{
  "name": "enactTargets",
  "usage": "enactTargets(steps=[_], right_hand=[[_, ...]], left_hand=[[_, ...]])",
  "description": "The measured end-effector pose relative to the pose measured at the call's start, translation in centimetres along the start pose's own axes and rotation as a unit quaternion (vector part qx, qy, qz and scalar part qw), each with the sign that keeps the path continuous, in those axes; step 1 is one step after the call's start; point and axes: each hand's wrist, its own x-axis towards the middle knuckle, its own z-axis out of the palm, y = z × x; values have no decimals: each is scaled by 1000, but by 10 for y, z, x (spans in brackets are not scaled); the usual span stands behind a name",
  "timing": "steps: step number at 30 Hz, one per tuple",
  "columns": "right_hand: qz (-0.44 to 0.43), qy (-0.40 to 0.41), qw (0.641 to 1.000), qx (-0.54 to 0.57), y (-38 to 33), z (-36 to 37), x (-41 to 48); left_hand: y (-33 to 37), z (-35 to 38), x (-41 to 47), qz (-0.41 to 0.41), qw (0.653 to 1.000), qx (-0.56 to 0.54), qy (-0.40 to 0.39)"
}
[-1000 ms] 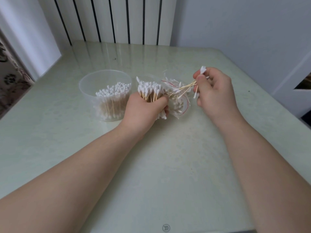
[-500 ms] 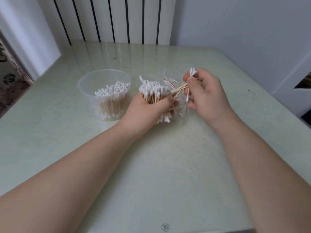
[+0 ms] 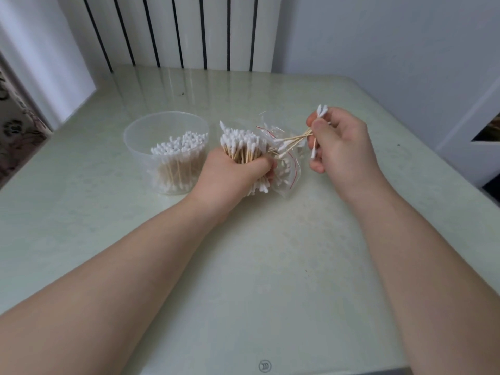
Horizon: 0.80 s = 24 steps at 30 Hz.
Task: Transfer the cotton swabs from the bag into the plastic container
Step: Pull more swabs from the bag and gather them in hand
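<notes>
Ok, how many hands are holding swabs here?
2. The left hand grips a thick bundle beside the container; the right hand pinches a few swabs by the bag. Fingers may hide more.

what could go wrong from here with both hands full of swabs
1. The right hand pinches only a few swabs, splayed at different angles; one could slip out onto the table.
2. The left hand grips a thick bundle whose outer swabs stick out loosely; some may drop on the way to the plastic container.
3. The bag lies crumpled against the left hand and might get dragged along.
</notes>
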Motion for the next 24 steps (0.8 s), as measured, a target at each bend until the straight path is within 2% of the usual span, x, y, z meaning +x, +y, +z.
enactTargets(steps=[5, 11, 17, 24], right_hand=[[-36, -49, 992, -110, 13, -1, 4], [-31, -126, 983, -128, 18, 9, -1], [-8, -66, 996, -65, 14, 7, 0], [20, 20, 999, 16, 1, 5, -1]], left_hand=[[3, 1, -3, -17, 997, -69, 4], [4, 4, -7, 3, 997, -43, -60], [2, 4, -3, 0, 998, 30, -51], [3, 3, -2, -22, 998, 42, -34]])
